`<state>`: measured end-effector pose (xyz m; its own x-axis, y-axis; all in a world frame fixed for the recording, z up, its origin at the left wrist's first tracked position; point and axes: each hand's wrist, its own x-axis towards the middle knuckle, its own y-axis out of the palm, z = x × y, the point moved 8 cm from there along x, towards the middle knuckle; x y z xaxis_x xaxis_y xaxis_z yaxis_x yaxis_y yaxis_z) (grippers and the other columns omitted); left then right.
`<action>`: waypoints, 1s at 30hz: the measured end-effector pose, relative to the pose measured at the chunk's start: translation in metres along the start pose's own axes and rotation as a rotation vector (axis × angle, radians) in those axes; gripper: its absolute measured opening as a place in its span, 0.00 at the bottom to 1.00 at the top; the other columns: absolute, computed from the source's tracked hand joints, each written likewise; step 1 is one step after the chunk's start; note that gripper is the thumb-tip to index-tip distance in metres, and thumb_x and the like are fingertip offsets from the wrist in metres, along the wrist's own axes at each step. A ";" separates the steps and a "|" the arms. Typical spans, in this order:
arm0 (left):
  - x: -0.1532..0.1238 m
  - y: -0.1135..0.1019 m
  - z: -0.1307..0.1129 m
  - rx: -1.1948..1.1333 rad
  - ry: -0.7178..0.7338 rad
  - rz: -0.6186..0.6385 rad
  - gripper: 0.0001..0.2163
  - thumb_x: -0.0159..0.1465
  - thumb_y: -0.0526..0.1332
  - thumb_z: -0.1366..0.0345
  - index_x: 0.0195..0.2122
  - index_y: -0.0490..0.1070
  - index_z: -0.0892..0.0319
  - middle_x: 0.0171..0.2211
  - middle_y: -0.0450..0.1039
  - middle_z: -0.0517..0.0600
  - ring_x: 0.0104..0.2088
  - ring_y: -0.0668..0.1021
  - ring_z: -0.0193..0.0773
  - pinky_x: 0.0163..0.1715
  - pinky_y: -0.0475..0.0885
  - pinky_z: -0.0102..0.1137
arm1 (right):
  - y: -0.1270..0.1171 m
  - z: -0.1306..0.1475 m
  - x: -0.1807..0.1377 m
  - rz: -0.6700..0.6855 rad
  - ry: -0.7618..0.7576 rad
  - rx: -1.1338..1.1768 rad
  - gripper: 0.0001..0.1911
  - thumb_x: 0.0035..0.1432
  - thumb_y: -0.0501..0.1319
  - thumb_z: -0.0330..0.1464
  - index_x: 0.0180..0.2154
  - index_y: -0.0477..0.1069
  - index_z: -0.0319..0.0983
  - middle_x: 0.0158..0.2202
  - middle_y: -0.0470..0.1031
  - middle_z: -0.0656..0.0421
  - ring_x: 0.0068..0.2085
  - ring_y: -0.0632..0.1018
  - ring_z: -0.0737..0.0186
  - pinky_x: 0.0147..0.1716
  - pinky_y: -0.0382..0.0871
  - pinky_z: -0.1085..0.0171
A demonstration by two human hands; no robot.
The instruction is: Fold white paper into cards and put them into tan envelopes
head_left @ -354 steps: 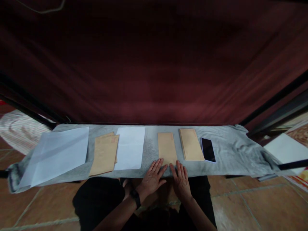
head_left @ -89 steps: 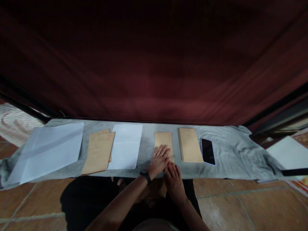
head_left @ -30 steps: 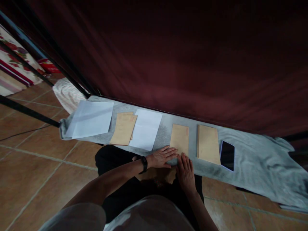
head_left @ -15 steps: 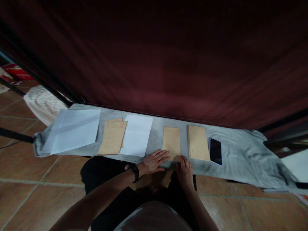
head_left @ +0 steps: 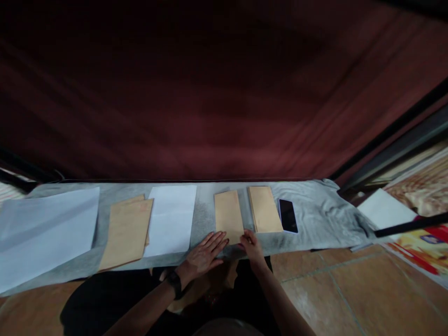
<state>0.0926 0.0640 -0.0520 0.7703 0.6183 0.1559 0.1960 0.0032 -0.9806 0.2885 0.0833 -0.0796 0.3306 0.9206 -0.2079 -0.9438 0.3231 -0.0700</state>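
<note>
A narrow brown envelope lies on the grey cloth in front of me. My left hand, a black watch on its wrist, rests flat with fingers stretched out at the envelope's near left corner. My right hand has its fingers curled and pinches the envelope's near right corner. A stack of brown envelopes lies just right of it, and a dark phone lies beside that stack.
A white sheet, larger brown envelopes and a big pale sheet lie to the left. A dark red curtain hangs behind. Tiled floor lies below, white paper at the right.
My head has swung right, so the cloth sits level again. The right hand has gone from lying flat to pinching the envelope's near right corner. The left hand stays flat.
</note>
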 end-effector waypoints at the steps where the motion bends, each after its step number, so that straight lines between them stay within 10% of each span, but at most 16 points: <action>1: 0.000 0.000 0.000 0.003 0.003 -0.004 0.30 0.72 0.53 0.52 0.72 0.46 0.52 0.72 0.48 0.52 0.71 0.56 0.43 0.68 0.52 0.41 | 0.004 -0.002 -0.003 0.000 0.040 0.066 0.25 0.46 0.67 0.51 0.40 0.74 0.41 0.35 0.78 0.57 0.34 0.80 0.56 0.33 0.77 0.57; 7: 0.000 0.003 0.006 -0.045 -0.030 -0.039 0.30 0.73 0.51 0.53 0.72 0.45 0.53 0.72 0.51 0.52 0.70 0.58 0.42 0.68 0.55 0.41 | 0.037 -0.020 -0.033 0.083 0.424 0.620 0.26 0.31 0.79 0.44 0.30 0.73 0.39 0.29 0.79 0.59 0.32 0.80 0.61 0.35 0.76 0.62; 16: -0.002 -0.011 0.023 -0.559 -0.436 -0.242 0.25 0.73 0.50 0.56 0.71 0.52 0.52 0.70 0.55 0.53 0.69 0.61 0.44 0.66 0.60 0.43 | 0.043 -0.017 -0.030 0.098 0.366 0.642 0.24 0.35 0.79 0.45 0.27 0.71 0.40 0.29 0.78 0.58 0.34 0.82 0.56 0.40 0.78 0.56; 21: -0.007 0.002 0.033 -1.220 -0.893 -0.496 0.26 0.66 0.60 0.49 0.60 0.70 0.57 0.48 0.79 0.57 0.45 0.82 0.47 0.44 0.78 0.41 | 0.043 -0.013 -0.031 0.155 0.359 0.620 0.21 0.40 0.77 0.44 0.28 0.72 0.39 0.30 0.78 0.57 0.34 0.82 0.57 0.41 0.78 0.56; 30: 0.011 0.007 0.022 -1.627 -0.988 -0.509 0.18 0.51 0.71 0.57 0.40 0.78 0.61 0.25 0.74 0.46 0.21 0.71 0.30 0.22 0.65 0.26 | 0.045 -0.015 -0.037 0.180 0.386 0.562 0.20 0.40 0.77 0.44 0.27 0.71 0.40 0.27 0.76 0.60 0.35 0.81 0.58 0.41 0.78 0.59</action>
<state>0.0896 0.0882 -0.0597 0.0356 0.9421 -0.3335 0.9709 0.0464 0.2347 0.2338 0.0608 -0.0895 0.0468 0.8602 -0.5078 -0.8046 0.3337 0.4912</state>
